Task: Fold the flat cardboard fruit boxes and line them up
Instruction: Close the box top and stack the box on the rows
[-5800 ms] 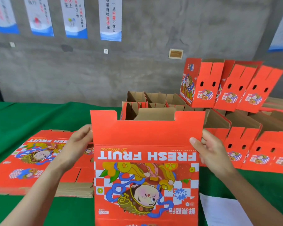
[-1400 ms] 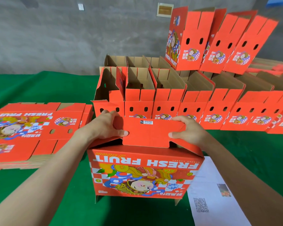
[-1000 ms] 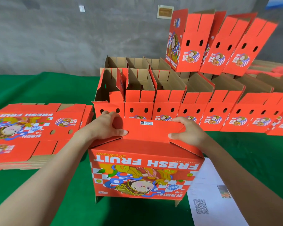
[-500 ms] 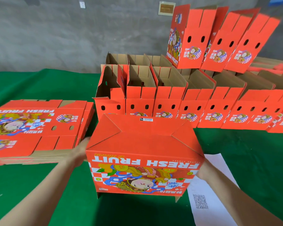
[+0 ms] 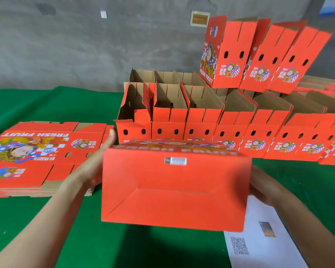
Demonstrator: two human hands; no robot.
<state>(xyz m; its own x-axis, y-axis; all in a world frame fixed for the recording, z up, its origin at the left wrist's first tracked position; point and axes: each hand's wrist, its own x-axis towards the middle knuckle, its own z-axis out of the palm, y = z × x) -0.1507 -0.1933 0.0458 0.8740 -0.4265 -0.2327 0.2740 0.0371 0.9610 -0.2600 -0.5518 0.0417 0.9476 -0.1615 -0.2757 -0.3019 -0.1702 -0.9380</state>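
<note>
I hold a red folded fruit box (image 5: 174,188) in the air above the green table, tipped so its closed bottom with a small barcode label faces me. My left hand (image 5: 89,167) presses flat on its left side. My right hand (image 5: 263,188) grips its right side, with the fingers partly hidden behind the box. A stack of flat red box blanks (image 5: 37,157) printed FRESH FRUIT lies on the left. A row of folded open-topped boxes (image 5: 201,122) stands behind the held box.
More folded boxes (image 5: 259,57) are stacked higher at the back right. A white sheet with a QR code (image 5: 259,238) lies on the green table cover (image 5: 46,105) at the lower right. A grey wall closes the far side.
The bottom flaps were pressed shut, then both hands moved to the box's sides. The box has been lifted and tipped away, so its bottom now faces me.
</note>
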